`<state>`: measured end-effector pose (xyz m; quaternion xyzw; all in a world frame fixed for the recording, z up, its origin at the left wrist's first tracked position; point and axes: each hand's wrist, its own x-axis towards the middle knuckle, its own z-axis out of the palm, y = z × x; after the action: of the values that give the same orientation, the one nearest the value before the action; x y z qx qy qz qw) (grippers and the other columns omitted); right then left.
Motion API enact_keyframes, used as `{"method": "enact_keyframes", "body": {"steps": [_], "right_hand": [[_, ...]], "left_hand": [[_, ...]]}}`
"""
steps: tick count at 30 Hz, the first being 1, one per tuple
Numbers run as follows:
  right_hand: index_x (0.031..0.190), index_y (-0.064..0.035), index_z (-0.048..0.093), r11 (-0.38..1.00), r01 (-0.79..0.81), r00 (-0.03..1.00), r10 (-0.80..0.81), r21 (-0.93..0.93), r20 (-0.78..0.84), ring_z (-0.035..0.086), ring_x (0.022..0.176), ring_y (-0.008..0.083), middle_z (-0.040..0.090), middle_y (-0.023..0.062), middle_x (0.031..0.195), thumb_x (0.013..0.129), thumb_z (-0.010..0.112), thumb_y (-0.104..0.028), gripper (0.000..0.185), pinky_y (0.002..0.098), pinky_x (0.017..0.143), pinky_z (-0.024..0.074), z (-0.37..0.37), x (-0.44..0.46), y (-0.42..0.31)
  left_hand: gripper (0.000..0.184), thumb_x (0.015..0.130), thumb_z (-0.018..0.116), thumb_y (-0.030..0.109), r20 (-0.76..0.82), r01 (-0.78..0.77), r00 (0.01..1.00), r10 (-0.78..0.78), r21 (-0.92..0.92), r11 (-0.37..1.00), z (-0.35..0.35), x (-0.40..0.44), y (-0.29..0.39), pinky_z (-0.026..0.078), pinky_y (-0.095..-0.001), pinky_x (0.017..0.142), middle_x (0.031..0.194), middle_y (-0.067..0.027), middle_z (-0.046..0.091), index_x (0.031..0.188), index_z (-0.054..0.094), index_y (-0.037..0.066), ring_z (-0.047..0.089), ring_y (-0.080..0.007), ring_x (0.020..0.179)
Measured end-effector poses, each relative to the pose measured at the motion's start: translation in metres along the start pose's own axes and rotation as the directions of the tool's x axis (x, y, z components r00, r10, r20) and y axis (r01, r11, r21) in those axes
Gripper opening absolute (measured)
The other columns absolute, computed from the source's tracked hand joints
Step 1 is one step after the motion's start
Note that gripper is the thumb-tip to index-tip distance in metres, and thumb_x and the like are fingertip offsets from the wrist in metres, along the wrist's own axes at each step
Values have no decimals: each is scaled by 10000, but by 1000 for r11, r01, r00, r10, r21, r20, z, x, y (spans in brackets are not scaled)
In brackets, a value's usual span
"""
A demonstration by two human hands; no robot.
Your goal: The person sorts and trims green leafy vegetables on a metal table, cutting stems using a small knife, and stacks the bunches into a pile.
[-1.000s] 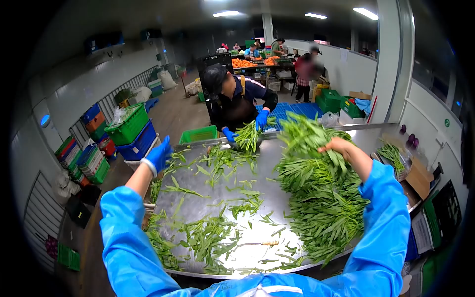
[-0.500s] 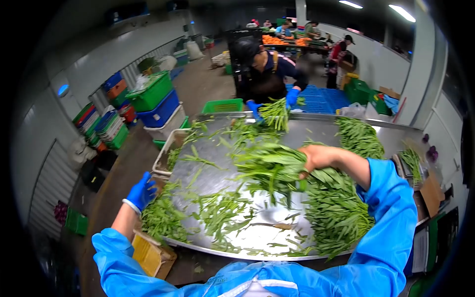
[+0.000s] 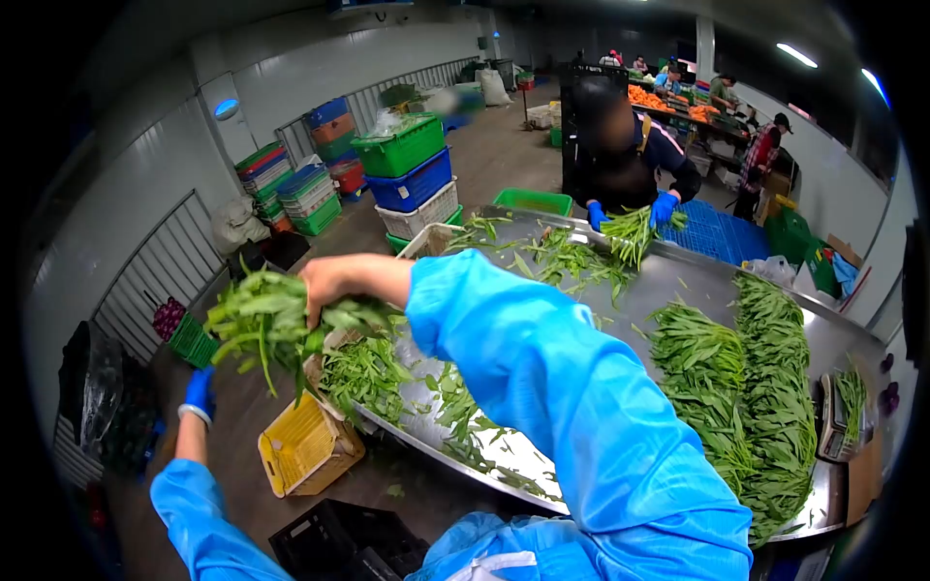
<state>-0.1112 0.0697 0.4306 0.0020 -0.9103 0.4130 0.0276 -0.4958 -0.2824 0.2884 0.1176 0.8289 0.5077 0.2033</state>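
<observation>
Greens, one bunch (image 3: 257,315): clenched in the right hand (image 3: 334,281), newly carried from above the steel table (image 3: 702,281) to its left, apart from the rows (image 3: 775,387) at right. Left hand (image 3: 198,392): gloved, was near; grip could not be told.

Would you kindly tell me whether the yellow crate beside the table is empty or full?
The yellow crate looks empty: its opening is in view, showing bare yellow inside and no greens.
</observation>
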Motion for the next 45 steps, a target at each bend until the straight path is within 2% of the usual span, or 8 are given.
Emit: {"method": "enact_keyframes", "body": {"steps": [4,9,15,21,27,31,35,45], "right_hand": [[991,-22,705,987,-90,966,118,-132,228,654,826,224,707,113,951,607,852,-83,415,371,749,526,62,-36,27],[988,23,687,928,-223,774,355,-299,525,656,798,274,695,151,941,623,830,-88,408,407,719,527,95,-155,70],[917,-8,707,771,-303,425,635,-560,645,640,789,272,695,129,920,587,852,-165,394,416,730,517,90,-360,111],[1055,-71,674,612,-364,644,710,-702,285,661,861,330,690,164,924,522,837,-163,565,442,737,520,68,-537,37],[1366,-141,446,566,-778,627,729,-272,-276,641,839,394,671,207,901,681,705,-179,734,465,747,511,117,-644,2],[1294,-105,487,735,-628,625,672,254,-397,637,983,297,665,161,1081,645,841,-257,754,391,882,480,181,-672,33],[1248,-14,525,563,-421,518,793,711,-321,580,1069,201,647,92,1157,643,862,-178,711,319,988,417,233,-663,45],[1345,-47,480,421,-347,538,821,838,-190,527,1181,222,589,97,1269,673,851,-198,783,322,1033,364,267,-651,79]], "left_hand": [[400,783,651,397,210,90,974,-83,-23,996,77,-108,-64,380,-381,637,847,-9,534,1146,557,255,485,-205,753],[717,818,670,280,561,262,802,-207,-20,965,192,-292,-66,432,-334,839,1179,-41,587,1450,349,166,568,-196,999],[659,906,603,254,877,243,439,-195,93,965,265,-455,-36,383,-353,990,1334,-79,533,1471,296,112,512,-212,1191],[579,944,548,228,970,224,233,-64,11,975,294,-496,-28,402,-331,998,1333,-120,532,1445,330,37,536,-215,1189],[439,917,582,277,845,609,534,3,-387,692,328,-450,-146,467,-375,926,1209,-135,610,1295,532,62,603,-258,1049],[289,883,590,281,805,645,576,-142,-341,685,373,-392,-342,512,-401,797,968,-132,691,1109,681,127,658,-271,887],[290,883,587,286,763,397,554,-332,108,911,407,-428,-297,511,-404,800,973,-135,690,1105,681,126,656,-276,891],[294,882,580,297,789,122,549,-275,250,960,451,-402,-218,508,-410,807,984,-143,687,1096,683,124,653,-290,901]]}}
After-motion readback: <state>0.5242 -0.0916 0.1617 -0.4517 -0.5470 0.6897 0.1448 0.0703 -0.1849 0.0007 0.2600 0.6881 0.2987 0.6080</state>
